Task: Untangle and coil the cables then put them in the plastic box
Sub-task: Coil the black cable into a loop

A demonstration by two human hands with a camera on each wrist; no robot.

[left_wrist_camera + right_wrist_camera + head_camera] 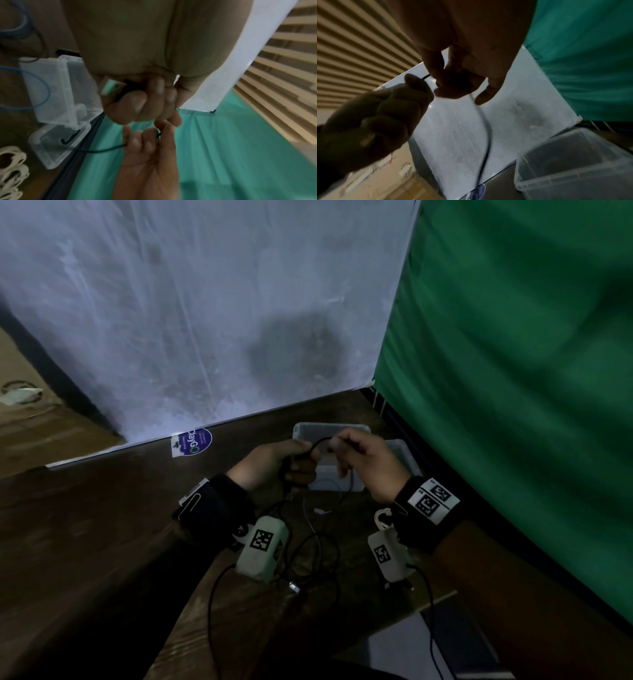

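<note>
Both hands are raised above the dark wooden table (pixel 102 542), just in front of the clear plastic box (pixel 342 429). My left hand (pixel 284 462) grips a black cable (pixel 317 444) in its fist; its metal USB plug (pixel 109 86) pokes out beside the curled fingers (pixel 137 105). My right hand (pixel 356 457) pinches the same black cable (pixel 487 135) a short loop away, and the rest hangs down. A blue cable (pixel 310 518) and more black cable loops (pixel 318 559) lie tangled on the table below. The plastic box (pixel 573 162) looks empty in the right wrist view.
The box's clear lid (pixel 56 147) lies open beside it. A white coiled cable (pixel 383 517) lies under my right wrist. A white panel (pixel 205 320) stands at the table's back and a green curtain (pixel 513 371) hangs on the right. A blue sticker (pixel 193 441) marks the far edge.
</note>
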